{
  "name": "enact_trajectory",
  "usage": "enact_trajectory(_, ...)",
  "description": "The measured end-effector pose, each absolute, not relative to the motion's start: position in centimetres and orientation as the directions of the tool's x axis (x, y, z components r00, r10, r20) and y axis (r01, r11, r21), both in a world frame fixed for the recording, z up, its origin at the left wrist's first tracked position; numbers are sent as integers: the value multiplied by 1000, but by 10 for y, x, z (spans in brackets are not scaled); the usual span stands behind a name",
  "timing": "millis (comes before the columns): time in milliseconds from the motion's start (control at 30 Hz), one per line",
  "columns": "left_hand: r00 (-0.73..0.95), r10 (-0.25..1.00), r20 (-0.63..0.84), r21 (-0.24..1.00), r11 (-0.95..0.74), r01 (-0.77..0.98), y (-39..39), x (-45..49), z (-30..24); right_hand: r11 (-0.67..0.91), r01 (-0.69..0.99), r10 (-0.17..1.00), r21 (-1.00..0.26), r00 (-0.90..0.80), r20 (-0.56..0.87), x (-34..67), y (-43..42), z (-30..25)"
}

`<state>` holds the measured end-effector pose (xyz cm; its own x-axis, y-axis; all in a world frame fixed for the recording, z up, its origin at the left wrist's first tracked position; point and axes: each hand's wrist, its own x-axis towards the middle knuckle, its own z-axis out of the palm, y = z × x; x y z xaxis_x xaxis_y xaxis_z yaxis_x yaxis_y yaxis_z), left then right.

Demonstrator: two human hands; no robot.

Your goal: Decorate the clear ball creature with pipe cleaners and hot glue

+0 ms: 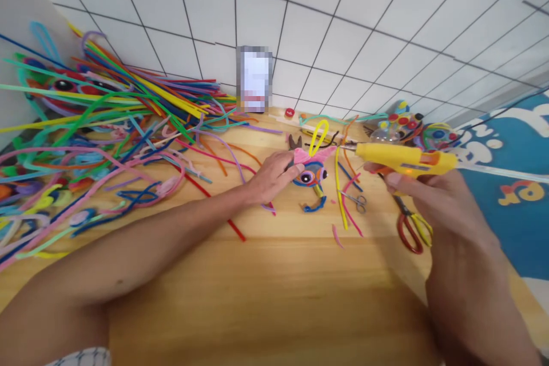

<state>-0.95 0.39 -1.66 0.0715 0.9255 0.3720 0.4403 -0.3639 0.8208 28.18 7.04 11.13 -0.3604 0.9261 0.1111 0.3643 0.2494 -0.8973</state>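
Note:
My right hand (429,194) is closed round a yellow glue gun (403,159), its nozzle pointing left toward a small pipe-cleaner figure (312,168) with a pink body, blue-ringed eyes and a yellow loop on top. My left hand (274,174) rests on the wooden table (274,286), its fingers pinching the figure's pink left edge. The gun's tip hovers just right of the figure, a little above it.
A big heap of coloured pipe cleaners (107,143) covers the table's left side. Small silver scissors (358,200) and red-handled scissors (409,229) lie near my right hand. Finished figures (407,126) stand at the back right. A blurred phone (254,79) leans on the tiled wall.

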Motion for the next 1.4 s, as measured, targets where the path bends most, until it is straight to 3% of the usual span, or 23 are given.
enact_trajectory(100, 87, 927, 364, 812, -362, 457, 3, -10, -15, 213, 494, 919, -843, -395, 0, 275, 78, 107)
enact_trajectory(267, 65, 930, 361, 810, -347, 473, 2, -8, -15, 245, 581, 926, -777, -378, 9, 277, 89, 107)
enact_trajectory(700, 44, 939, 342, 817, -320, 480, -2, -8, -12, 272, 441, 822, -855, -568, -32, 283, 83, 106)
enact_trajectory(933, 91, 920, 381, 795, -377, 475, -2, -9, -8, 298, 505, 767, -810, -632, -112, 278, 77, 98)
enact_trajectory(1400, 80, 876, 475, 711, -436, 551, 8, -6, -24, 344, 532, 771, -774, -630, -90, 271, 68, 87)
